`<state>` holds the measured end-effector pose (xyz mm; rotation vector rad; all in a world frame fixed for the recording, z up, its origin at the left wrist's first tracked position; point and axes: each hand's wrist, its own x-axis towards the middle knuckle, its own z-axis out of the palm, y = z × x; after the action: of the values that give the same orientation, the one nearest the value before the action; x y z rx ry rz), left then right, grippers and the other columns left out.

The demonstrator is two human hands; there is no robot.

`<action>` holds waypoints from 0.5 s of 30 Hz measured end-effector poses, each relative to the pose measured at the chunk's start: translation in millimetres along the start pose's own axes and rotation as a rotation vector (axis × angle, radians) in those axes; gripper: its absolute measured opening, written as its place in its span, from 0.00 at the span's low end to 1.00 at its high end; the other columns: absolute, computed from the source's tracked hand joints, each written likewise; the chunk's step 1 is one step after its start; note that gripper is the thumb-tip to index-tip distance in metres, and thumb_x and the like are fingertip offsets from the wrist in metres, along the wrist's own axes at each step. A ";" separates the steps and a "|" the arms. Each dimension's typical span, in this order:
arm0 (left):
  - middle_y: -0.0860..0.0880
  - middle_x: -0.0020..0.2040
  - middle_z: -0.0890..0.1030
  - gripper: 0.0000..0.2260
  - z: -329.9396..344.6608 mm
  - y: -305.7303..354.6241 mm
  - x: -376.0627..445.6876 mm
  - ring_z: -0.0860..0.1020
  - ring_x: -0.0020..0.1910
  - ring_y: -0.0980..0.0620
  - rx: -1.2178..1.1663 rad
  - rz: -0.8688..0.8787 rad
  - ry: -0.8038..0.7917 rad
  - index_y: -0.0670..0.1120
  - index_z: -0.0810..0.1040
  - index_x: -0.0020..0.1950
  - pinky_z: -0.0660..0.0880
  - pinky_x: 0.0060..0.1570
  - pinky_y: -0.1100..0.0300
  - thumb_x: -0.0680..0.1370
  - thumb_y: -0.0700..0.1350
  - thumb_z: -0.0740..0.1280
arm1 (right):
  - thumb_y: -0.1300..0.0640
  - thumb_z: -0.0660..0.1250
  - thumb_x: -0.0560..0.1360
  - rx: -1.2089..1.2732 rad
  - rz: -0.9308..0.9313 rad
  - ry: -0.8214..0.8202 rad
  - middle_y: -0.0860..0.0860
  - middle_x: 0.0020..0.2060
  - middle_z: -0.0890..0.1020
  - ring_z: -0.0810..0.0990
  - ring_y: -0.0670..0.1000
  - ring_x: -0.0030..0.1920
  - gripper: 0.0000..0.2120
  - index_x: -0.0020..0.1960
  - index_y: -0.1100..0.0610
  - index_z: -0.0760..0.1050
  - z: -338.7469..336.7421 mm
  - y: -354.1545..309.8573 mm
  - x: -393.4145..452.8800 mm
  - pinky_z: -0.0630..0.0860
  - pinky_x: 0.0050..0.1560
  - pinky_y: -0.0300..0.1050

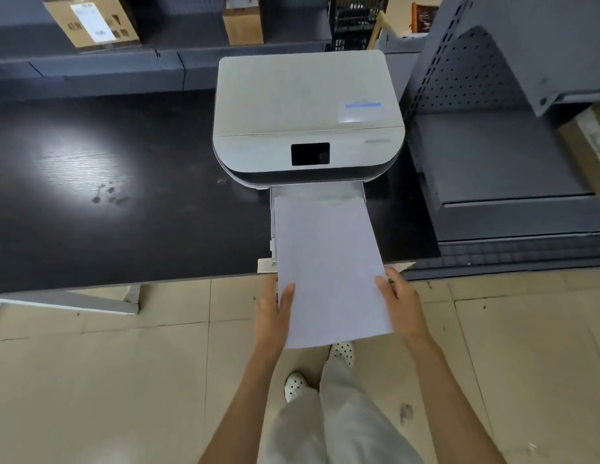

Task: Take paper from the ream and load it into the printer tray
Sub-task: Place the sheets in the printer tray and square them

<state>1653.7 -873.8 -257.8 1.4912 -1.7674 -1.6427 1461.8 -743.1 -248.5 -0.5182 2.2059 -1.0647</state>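
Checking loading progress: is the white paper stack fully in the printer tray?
No. White paper stack overhangs pulled-out tray, held by left hand and right hand.

I see even, fairly bright indoor light. A hot overhead glare blooms on the dark bench [81, 169]. Edges bow from the wide lens, and fine detail looks soft, perhaps from compression.

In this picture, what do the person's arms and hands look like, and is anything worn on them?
Both forearms are bare up to the picture's lower edge: no sleeves show. The left hand and the right hand carry no gloves, and I see no ring, watch or bracelet. The fingers are slim, with short nails where they show. No markings are visible.
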 end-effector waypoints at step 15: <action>0.52 0.56 0.82 0.07 9.6 -41.2 -19.7 0.82 0.52 0.53 -0.142 -0.212 -0.010 0.51 0.74 0.62 0.76 0.43 0.65 0.84 0.46 0.62 | 0.54 0.60 0.82 0.095 0.117 -0.053 0.50 0.49 0.84 0.81 0.56 0.50 0.09 0.58 0.54 0.77 19.1 54.5 -22.3 0.76 0.48 0.51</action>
<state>1673.5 -844.4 -288.2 1.6532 -1.5053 -1.8365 1486.9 -708.2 -293.0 -0.3670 2.1011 -1.0759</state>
